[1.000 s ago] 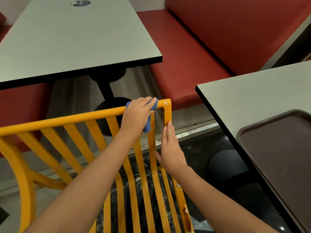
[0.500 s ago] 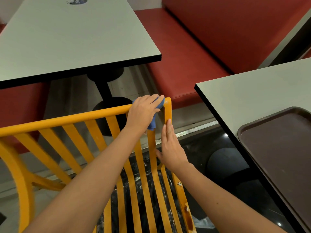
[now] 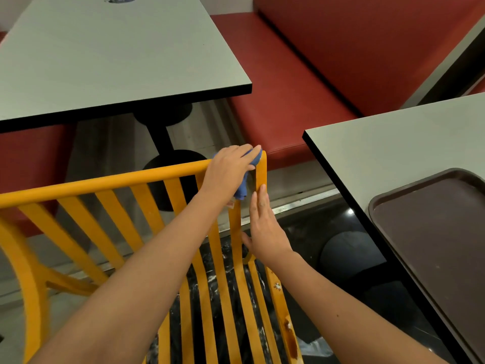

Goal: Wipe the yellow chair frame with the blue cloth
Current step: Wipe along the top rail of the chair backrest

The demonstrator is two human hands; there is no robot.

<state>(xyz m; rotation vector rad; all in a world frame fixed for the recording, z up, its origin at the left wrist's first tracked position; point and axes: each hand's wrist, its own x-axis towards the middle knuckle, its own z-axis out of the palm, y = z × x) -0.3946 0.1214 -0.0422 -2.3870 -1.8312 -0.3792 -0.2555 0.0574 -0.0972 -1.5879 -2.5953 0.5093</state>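
Head view: left hand (image 3: 228,170) gripping blue cloth (image 3: 242,189) against yellow chair frame (image 3: 105,179) corner; right hand (image 3: 265,229), fingers straight, bracing side rail.

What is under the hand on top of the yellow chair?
A blue cloth is under the left hand, bunched on the top rail of the yellow chair frame near its corner. Most of the cloth and the rail beneath it are covered.
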